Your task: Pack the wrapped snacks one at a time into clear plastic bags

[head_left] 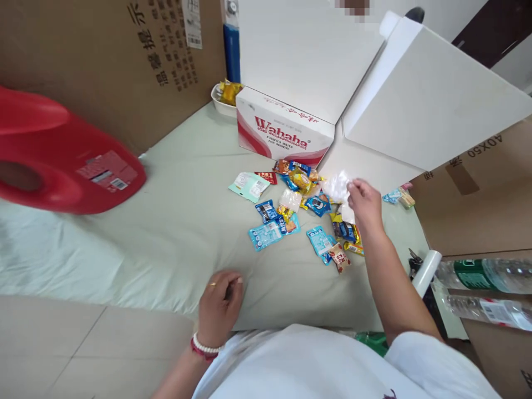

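My right hand (366, 204) reaches to the far right of the snack pile, its fingers pinched on a crumpled translucent white plastic wrapper (337, 187). Below that hand are a dark blue and yellow packet (344, 230) and a red and beige packet (339, 257). Loosely curled at the near edge of the cloth-covered table, my left hand (220, 305) shows nothing in its fingers. Ahead of it are light blue packets (266, 235), a mint-green pouch (249, 187), a small blue packet (266, 211) and a yellow-wrapped snack (302, 182).
Behind the pile stands a white and red Wahaha carton (285, 124), with a white dish (223, 106) beside it. A large red jug (66, 155) is at left. White panels (432, 94) rise at back right; plastic bottles (490, 275) lie at right.
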{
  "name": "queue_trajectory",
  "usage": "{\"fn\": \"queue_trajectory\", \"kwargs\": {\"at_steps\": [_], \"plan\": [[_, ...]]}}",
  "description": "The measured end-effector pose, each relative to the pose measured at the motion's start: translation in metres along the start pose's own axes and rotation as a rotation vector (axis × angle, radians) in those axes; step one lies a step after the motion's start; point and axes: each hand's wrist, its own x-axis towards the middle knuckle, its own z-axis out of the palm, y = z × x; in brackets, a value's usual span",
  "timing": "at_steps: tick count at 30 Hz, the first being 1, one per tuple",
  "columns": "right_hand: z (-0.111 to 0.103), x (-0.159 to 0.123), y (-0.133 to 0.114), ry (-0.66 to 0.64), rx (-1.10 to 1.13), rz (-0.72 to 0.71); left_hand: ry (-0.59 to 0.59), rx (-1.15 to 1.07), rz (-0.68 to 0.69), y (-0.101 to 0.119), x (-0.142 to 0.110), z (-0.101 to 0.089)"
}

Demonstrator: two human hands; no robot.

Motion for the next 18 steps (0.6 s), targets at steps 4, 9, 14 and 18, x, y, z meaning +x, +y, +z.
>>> {"fn": "queue_trajectory", "kwargs": {"at_steps": [4, 9, 14, 18], "plan": [[0.023, -0.116, -0.007, -0.358, 0.704, 0.446, -0.324, -0.513, -0.378, 0.037, 0.007, 0.019], [0.053, -0.196, -0.001, -0.424, 0.768, 0.648, -0.491, -1.120, -0.629, 0.057, 0.024, 0.053], [0.047, -0.194, 0.006, -0.342, 0.694, 0.564, -0.397, -1.178, -0.672, 0.055, 0.026, 0.051], [0.048, -0.191, 0.009, -0.347, 0.701, 0.600, -0.498, -1.188, -0.704, 0.056, 0.020, 0.045]]}}
